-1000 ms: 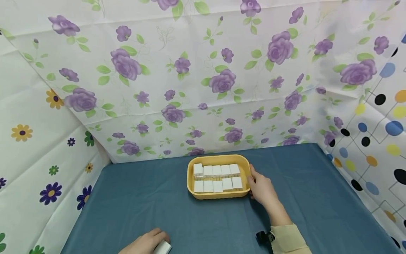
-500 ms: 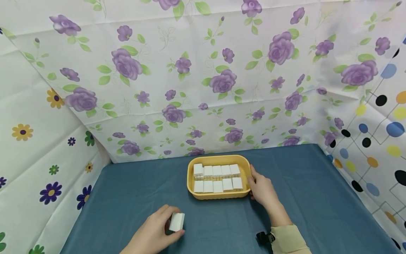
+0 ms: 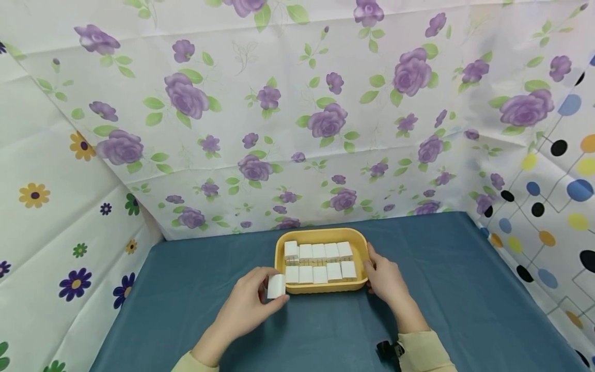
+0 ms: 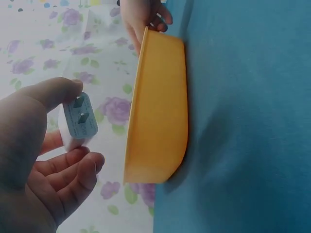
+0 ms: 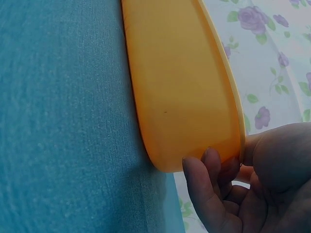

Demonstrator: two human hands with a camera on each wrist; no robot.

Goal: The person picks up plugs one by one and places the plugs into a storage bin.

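Observation:
My left hand (image 3: 248, 302) pinches a white charger plug (image 3: 276, 286) between thumb and fingers, just off the near left corner of a yellow tray (image 3: 321, 288). In the left wrist view the charger plug (image 4: 80, 116) shows two metal prongs and small print on its end face. Inside the tray, several white blocks like it (image 3: 318, 252) stand in two rows, their prongs mostly hidden. At the tray's right end my right hand (image 3: 386, 276) grips the rim. In the right wrist view its fingers (image 5: 201, 187) lie against the outer wall, with the thumb over the rim.
A dark blue cloth (image 3: 209, 274) covers the table under the tray. Flowered sheeting (image 3: 279, 129) rises behind it, with patterned sheets at the left and right sides. A small black device (image 3: 388, 350) is by the right wrist.
My left hand has come from the near edge up and right to the tray's near left corner, carrying the charger plug. The right hand and tray have stayed in place.

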